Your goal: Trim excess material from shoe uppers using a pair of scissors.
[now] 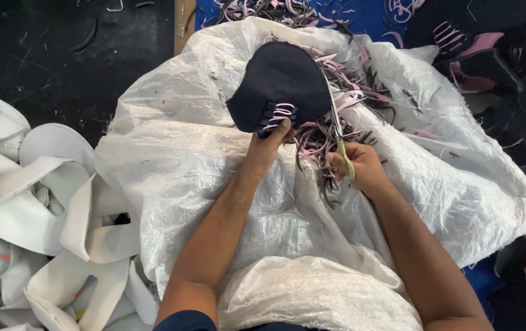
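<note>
A: What lies nearest the camera?

B: A white woven sack [201, 184] covers the lap at lower centre, placed to catch offcuts.

A: State of the hands?

B: The left hand [267, 144] pinches the dark shoe upper [281, 83] at its laced edge, holding it raised at upper centre. The right hand [361, 167] is clenched on yellow-handled scissors [338, 132], blades against the upper's right edge.

A: Beyond that?

B: Pink and dark trimmings [336, 79] pile on the sack; white cut pieces [48, 220] lie lower left.

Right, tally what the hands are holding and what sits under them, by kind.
Dark navy shoe upper with pink stitching, in the left hand: 1
Scissors, in the right hand: 1
White woven sack underneath: 1
Total: 3
</note>
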